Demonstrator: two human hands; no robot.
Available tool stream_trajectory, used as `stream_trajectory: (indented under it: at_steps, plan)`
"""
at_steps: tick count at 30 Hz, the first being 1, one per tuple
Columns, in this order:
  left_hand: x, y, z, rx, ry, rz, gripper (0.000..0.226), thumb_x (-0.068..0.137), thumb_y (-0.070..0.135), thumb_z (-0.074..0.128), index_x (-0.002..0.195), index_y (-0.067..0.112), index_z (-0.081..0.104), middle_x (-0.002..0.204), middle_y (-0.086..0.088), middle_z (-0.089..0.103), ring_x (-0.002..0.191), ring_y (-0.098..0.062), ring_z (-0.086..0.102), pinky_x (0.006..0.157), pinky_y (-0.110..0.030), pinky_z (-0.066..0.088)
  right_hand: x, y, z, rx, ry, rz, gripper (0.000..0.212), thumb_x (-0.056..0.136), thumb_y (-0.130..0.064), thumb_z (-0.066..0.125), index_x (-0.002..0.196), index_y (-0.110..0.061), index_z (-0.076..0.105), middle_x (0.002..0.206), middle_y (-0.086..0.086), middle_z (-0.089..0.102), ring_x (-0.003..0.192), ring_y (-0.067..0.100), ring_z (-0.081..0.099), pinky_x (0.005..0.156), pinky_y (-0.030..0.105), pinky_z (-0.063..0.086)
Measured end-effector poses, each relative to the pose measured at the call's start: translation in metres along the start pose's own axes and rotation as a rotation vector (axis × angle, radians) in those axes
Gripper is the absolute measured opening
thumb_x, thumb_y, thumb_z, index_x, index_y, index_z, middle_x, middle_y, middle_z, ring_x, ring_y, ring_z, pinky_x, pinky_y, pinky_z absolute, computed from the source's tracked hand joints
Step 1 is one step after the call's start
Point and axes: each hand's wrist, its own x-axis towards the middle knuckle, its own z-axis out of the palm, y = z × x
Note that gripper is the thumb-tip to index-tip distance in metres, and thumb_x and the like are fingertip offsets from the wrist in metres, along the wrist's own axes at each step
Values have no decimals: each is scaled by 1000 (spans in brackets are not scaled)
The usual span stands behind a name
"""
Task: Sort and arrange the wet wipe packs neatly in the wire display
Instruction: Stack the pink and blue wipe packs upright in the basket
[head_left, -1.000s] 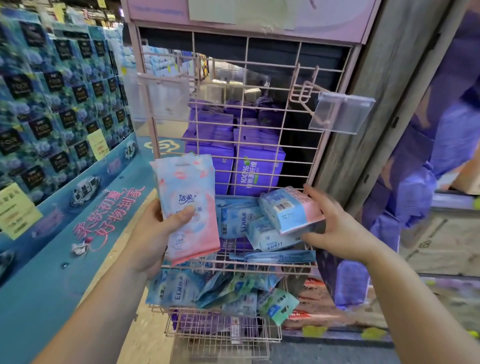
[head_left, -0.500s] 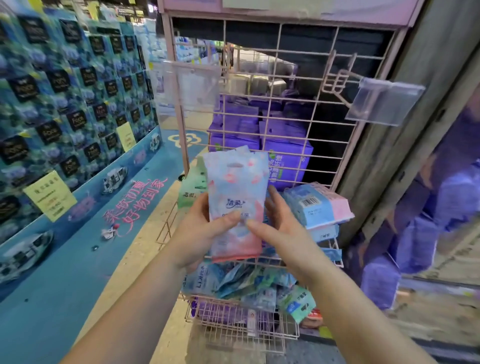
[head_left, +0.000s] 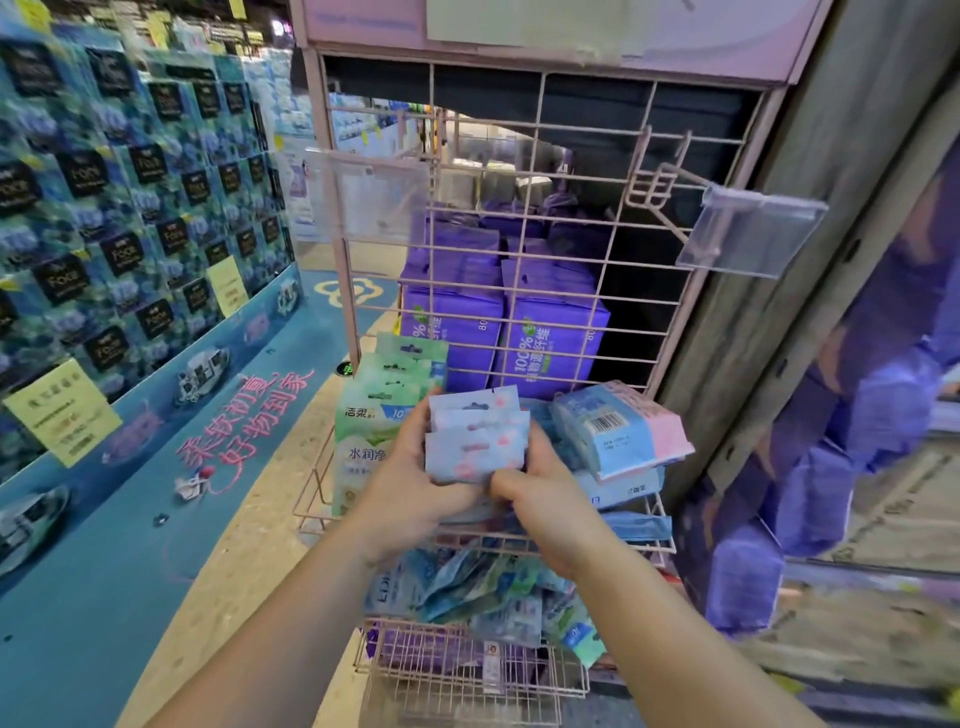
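Far left: wall of blue-green tissue packs w/ black labels (head_left: 119, 208), yellow paper price tags on it; not part of the job.

Pink wire display rack (head_left: 540, 171), upper basket, L end: row of green-and-white wet wipe packs (head_left: 374, 415) standing upright, hang-tabs up, faces fwd. Looks like the sorted section, one type lined up against the basket's L side.

Left hand (head_left: 410, 488): fingers curled round L edge of a small stack of pale blue-and-pink floral wet wipe packs (head_left: 475, 441), thumb side hidden. Stack held upright over basket centre, just beside the green row, tabs up. Probably squaring edges so they drop in as one block next to the green ones.

Right hand (head_left: 540, 499): fingers curled in at stack's lower R corner, appears to pinch/steady it from below; exact contact partly hidden.

R of hands: blue-and-pink wipe packs lying flat, barcode side up (head_left: 618, 431), piled on other blue packs. Unsorted, likely same type as the held stack, so prob. next to be stood up.

Behind grid: purple boxed tissue packs (head_left: 498, 332). Clear plastic price-tag holder (head_left: 753, 234) on hook, upper R.

Lower basket: loose jumble of blue/green small wipe packs (head_left: 493, 597), tilted every way. Est. task early to mid.
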Motion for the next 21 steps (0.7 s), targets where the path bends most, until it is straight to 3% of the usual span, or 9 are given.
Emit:
stream_trajectory:
  at_steps: [4,6,8,10,12,15,17,19,21]
  plan:
    - [-1,3,0,54,-13,11,72,70,-11,76,124,27,46,108,10,73,98,-6,68,77,-22,56,2,-6,2,43,-34,-16,77,71,5,50,138,-31,36,120,2,66,112,22,62,88,43,52]
    - [-2,2,-1,71,-14,6,67,69,-1,79,123,25,48,112,6,72,102,-9,68,78,-23,55,1,-10,2,71,-37,-3,82,65,2,48,141,-27,34,124,3,64,112,22,62,92,41,50]
    - [-1,1,-5,118,-18,-7,65,70,4,81,122,25,48,114,3,70,105,-13,67,83,-29,55,0,-23,-3,63,-11,5,90,65,-3,49,147,-28,24,138,-3,53,111,11,58,95,32,48]
    - [-1,2,-11,184,-9,3,63,67,7,82,119,24,51,112,1,71,103,-13,68,88,-34,54,0,-44,-15,-34,28,-56,82,77,3,52,148,-26,22,147,-7,39,121,6,48,100,26,41]
    - [-3,5,-15,227,39,29,57,65,10,82,113,26,55,106,3,73,99,-11,69,85,-32,54,0,-64,-33,-109,-4,-153,66,86,11,52,142,-19,36,142,-3,44,129,9,45,106,25,38]
    - [-6,11,-22,241,130,65,54,64,7,86,106,27,59,100,17,73,89,0,69,77,-19,54,2,-84,-60,-277,-55,-216,40,84,3,63,111,-26,60,113,0,64,101,7,61,90,19,50]
    - [-5,17,-26,249,127,78,59,58,8,88,106,26,59,97,22,73,84,4,68,72,-12,52,12,-91,-74,-480,-63,-246,33,80,-3,70,99,-30,63,99,-4,68,77,-7,60,72,10,49]
    - [-6,23,-27,349,45,69,59,59,4,88,106,26,60,95,27,72,81,10,66,69,-8,49,26,-94,-81,-704,-82,-268,32,78,-9,74,104,-26,65,98,-6,68,67,-13,57,65,5,44]
    - [-9,26,-26,476,-4,73,53,61,5,87,100,31,61,90,28,72,78,16,64,67,-4,45,41,-92,-83,-944,-131,-264,40,77,-16,75,115,-20,64,108,-3,67,76,-9,57,70,5,42]
